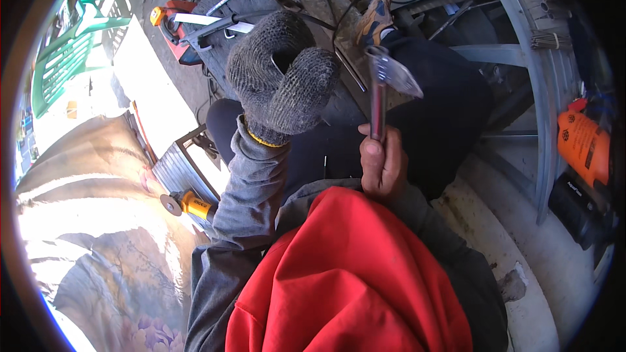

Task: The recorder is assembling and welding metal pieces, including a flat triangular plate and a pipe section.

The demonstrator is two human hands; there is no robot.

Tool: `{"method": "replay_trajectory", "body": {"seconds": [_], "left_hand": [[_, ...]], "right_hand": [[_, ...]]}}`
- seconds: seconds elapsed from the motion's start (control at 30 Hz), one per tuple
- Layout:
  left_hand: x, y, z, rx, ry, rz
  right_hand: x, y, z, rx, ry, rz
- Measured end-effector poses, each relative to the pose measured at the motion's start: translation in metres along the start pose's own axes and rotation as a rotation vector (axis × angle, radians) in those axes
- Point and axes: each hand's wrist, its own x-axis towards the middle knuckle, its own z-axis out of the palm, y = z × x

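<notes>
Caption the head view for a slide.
Bare right hand grips a reddish-handled, hammer-like metal tool; left hand curls inside a dark-grey knitted glove.

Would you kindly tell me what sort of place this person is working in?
Probably a small metalworking shop or yard: a yellow angle grinder is at left, curved metal bars are at right, and the right hand holds what looks like a hammer.
</notes>
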Motion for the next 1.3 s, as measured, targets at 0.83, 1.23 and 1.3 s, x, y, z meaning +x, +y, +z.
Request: {"method": "replay_trajectory", "body": {"seconds": [0.83, 1.23, 1.3], "left_hand": [[-0.007, -0.004, -0.012, -0.321, -0.046, -0.317], [-0.052, -0.108, -0.078, -1.159, 0.313, -1.042], [-0.065, -0.112, -0.080, -1.182, 0.410, -1.063]], "right_hand": [[0.016, 0.014, -0.001, -0.046, -0.111, 0.063], [0.090, 0.110, 0.016, -0.548, -0.105, -0.026], [0.096, 0.118, 0.021, -0.507, -0.145, -0.088]]}}
